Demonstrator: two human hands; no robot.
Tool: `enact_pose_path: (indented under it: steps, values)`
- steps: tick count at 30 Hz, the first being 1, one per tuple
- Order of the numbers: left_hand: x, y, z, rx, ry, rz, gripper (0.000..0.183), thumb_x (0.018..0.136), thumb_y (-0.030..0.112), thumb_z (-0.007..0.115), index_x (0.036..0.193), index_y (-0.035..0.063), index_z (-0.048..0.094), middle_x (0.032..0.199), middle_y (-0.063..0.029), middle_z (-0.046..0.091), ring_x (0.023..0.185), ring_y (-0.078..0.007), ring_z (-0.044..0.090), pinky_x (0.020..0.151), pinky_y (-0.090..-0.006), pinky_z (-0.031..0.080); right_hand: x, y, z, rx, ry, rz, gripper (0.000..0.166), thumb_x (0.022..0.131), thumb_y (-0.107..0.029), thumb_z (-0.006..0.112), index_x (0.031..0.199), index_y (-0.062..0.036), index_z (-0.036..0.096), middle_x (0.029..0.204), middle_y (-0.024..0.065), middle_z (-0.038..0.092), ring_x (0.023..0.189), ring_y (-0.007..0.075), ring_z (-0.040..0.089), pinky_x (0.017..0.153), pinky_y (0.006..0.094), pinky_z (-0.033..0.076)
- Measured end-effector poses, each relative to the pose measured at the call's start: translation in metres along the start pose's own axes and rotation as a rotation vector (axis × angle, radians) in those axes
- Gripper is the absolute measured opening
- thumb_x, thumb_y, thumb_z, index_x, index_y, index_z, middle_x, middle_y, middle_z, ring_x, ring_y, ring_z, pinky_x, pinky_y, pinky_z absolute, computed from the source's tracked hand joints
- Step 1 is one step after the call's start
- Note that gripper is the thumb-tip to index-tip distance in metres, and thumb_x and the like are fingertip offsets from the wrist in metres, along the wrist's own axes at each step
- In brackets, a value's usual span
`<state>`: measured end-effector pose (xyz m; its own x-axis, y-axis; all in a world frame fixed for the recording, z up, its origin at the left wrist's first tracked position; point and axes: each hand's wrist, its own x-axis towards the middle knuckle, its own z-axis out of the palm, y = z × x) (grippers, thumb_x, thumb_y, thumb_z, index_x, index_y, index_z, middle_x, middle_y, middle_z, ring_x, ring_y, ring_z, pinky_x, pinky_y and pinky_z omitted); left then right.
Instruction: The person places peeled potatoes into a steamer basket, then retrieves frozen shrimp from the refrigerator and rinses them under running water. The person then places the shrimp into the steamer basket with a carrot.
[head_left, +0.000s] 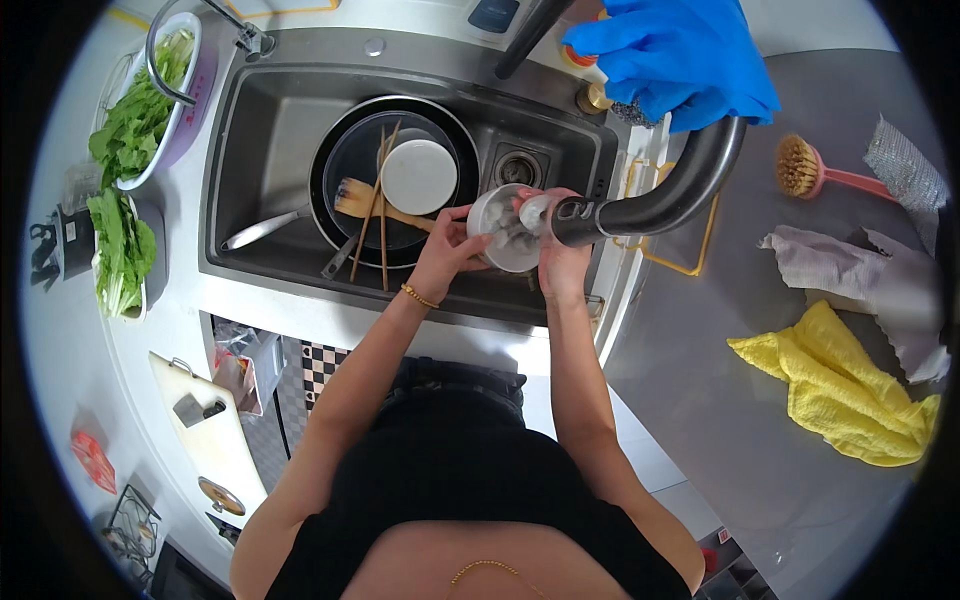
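Over the right part of the sink, my left hand (448, 247) grips the left rim of a white bowl (504, 251). My right hand (564, 262) is at the bowl's right side, some fingers reaching inside. The end of a dark faucet (581, 221) covers part of that hand. Inside the bowl the surface looks wet and cloudy, with a whitish round patch by my fingers; whether it is water or foam is unclear. Left of the bowl sits a black frying pan (319, 180) holding another white bowl (418, 177), wooden chopsticks (384, 259) and a wooden spatula (360, 199).
The metal sink (255, 150) has a drain (517, 169) behind the held bowl. Leafy greens (146, 112) fill containers at left. Blue gloves or cloth (682, 60) hang over the faucet. A scrub brush (799, 169) and yellow cloth (840, 390) lie on the right counter.
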<state>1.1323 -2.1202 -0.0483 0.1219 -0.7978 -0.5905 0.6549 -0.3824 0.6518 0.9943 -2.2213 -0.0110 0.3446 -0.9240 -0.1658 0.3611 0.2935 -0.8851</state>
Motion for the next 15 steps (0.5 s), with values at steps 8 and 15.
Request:
enact_pose_path:
  steps: [8,15]
  values:
    - [-0.001,0.006,0.000,-0.012,-0.052,0.035,0.056,0.089,0.013,0.071,0.136,0.0066,0.040,0.117,-0.0102,0.057,0.106,-0.0175,0.061,0.083,-0.0357,0.061,-0.006,-0.008,0.002,-0.148,0.085,0.287,0.016,0.100,-0.014,0.058,0.116,-0.0092,0.057,0.099,0.0124,0.065,0.081,0.0181,0.063,0.075,0.0295,0.052]
    - [0.000,0.003,-0.004,-0.051,-0.065,0.069,0.057,0.088,0.011,0.071,0.135,0.0073,0.040,0.117,-0.0090,0.057,0.106,-0.0161,0.061,0.083,-0.0325,0.060,-0.024,-0.021,0.007,-0.944,-0.373,-0.102,0.033,0.092,0.001,0.058,0.124,-0.0091,0.064,0.118,0.0121,0.065,0.118,0.0267,0.059,0.097,0.0337,0.047]
